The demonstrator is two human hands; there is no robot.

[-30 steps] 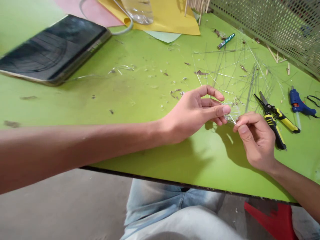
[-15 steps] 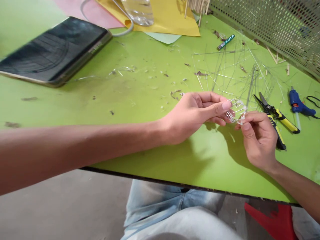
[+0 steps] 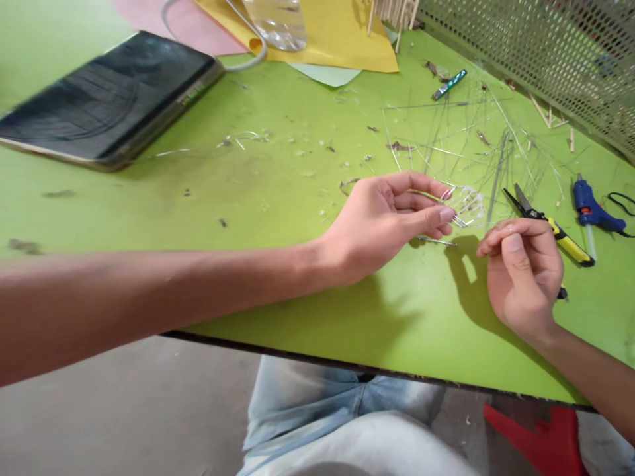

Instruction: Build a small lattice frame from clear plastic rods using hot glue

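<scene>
Clear plastic-strip lattice [image 3: 466,206] sits pinched in my left hand [image 3: 381,221]; my right hand [image 3: 523,274], curled nearly shut, grips nothing visible, just beside yellow-handled snips [image 3: 570,241].

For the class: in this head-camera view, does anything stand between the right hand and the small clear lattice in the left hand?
Nothing visible: the right hand is apart from the clear lattice in the left hand, with only air above the green tabletop between.

Left hand [image 3: 381,225]: fingertips holding a clear plastic lattice [image 3: 469,206]
Right hand [image 3: 523,277]: pinched, just beside it, above yellow-handled snips [image 3: 570,242]
</scene>
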